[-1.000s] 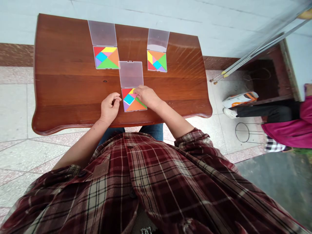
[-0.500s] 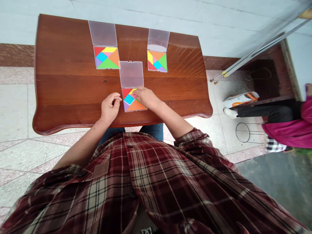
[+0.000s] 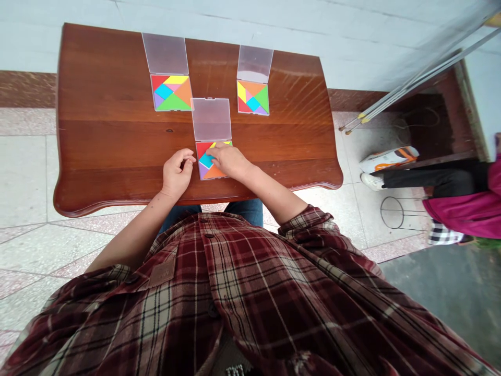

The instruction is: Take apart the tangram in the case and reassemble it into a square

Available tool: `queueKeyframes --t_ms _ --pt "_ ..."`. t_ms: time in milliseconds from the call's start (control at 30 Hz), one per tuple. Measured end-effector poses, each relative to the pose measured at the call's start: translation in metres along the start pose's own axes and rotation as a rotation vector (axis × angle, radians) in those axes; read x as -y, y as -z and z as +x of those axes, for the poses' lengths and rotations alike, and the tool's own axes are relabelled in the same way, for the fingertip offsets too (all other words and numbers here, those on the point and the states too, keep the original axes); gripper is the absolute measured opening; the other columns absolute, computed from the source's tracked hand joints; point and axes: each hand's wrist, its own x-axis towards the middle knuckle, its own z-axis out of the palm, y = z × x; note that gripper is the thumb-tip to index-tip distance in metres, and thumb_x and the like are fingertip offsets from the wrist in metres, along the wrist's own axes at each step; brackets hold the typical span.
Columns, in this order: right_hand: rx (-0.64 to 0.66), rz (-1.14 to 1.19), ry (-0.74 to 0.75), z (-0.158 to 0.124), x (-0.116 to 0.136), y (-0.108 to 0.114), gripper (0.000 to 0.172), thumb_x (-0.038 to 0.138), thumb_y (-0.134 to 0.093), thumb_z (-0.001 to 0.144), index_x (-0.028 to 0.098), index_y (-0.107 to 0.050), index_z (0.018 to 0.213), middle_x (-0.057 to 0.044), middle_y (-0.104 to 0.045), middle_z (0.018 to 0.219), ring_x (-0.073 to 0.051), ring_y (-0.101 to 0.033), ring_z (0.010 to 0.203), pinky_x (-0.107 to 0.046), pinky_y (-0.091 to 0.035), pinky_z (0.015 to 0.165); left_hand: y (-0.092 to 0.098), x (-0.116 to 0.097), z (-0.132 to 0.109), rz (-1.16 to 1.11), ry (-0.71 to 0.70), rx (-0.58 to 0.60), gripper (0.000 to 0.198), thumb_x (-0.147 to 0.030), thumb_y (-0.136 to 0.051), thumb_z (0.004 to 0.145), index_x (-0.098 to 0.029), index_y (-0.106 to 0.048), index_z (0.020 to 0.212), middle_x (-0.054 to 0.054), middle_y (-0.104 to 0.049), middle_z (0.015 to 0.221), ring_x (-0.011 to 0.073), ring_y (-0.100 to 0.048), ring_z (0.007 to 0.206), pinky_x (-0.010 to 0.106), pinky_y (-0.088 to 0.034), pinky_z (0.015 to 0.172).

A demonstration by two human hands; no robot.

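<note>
My right hand (image 3: 230,159) lies over the right part of the nearest tangram case (image 3: 203,179), its fingertips on the pieces beside the blue square (image 3: 206,160). Whether those fingers grip a piece is hidden. Red, yellow, green, purple and orange pieces show around them. This case's clear lid (image 3: 212,120) is open, pointing away from me. Just left of the case, my left hand (image 3: 178,174) rests on the table with curled fingers, thumb close to the index finger; nothing can be made out in it.
Two more open cases of coloured pieces sit farther back, a left one (image 3: 172,93) and a right one (image 3: 252,97), on the brown wooden table (image 3: 105,130). At the right are crutches (image 3: 391,96), a bag (image 3: 389,159) and a seated person's leg (image 3: 426,179).
My right hand has shifted slightly left and down over the case, uncovering a green piece at its upper right corner. My left hand has stayed in place.
</note>
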Motion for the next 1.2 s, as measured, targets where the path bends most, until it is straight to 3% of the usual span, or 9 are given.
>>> queueKeyframes --t_ms 267,500,833,1200 --pt "0.016 0.029 -0.022 -0.005 0.003 0.003 0.036 0.012 -0.047 0.095 0.017 -0.065 0.125 -0.012 -0.062 0.12 -0.022 -0.059 0.099 -0.03 -0.041 0.08 0.001 0.0 0.0 0.023 0.031 0.014 0.016 -0.023 -0.052 0.086 -0.02 -0.063 0.097 0.001 -0.073 0.088 0.0145 -0.069 0.081 0.028 -0.056 0.083" --pt "-0.092 0.09 -0.069 -0.011 -0.006 0.006 0.034 0.016 -0.041 0.099 0.016 -0.066 0.123 -0.012 -0.063 0.116 -0.023 -0.058 0.104 -0.031 -0.042 0.083 0.0 0.003 -0.001 0.009 0.023 0.014 0.017 -0.025 -0.052 0.086 -0.02 -0.064 0.098 0.001 -0.073 0.088 0.0145 -0.069 0.08 0.028 -0.056 0.081" --pt "-0.022 0.1 -0.069 -0.008 0.011 0.0 0.029 0.014 -0.051 0.095 0.015 -0.067 0.119 -0.013 -0.062 0.118 -0.023 -0.059 0.105 -0.032 -0.043 0.086 0.001 0.001 0.0 -0.008 -0.011 0.005 0.016 -0.024 -0.052 0.087 -0.02 -0.064 0.098 0.001 -0.073 0.088 0.0138 -0.069 0.08 0.027 -0.056 0.08" --pt "0.022 0.066 -0.065 -0.007 0.006 0.0 0.033 0.017 -0.049 0.096 0.019 -0.066 0.124 -0.011 -0.061 0.119 -0.021 -0.059 0.101 -0.03 -0.041 0.081 0.001 0.001 0.0 -0.005 -0.011 0.007 0.018 -0.026 -0.051 0.087 -0.02 -0.063 0.098 0.001 -0.073 0.087 0.0145 -0.069 0.081 0.027 -0.056 0.08"
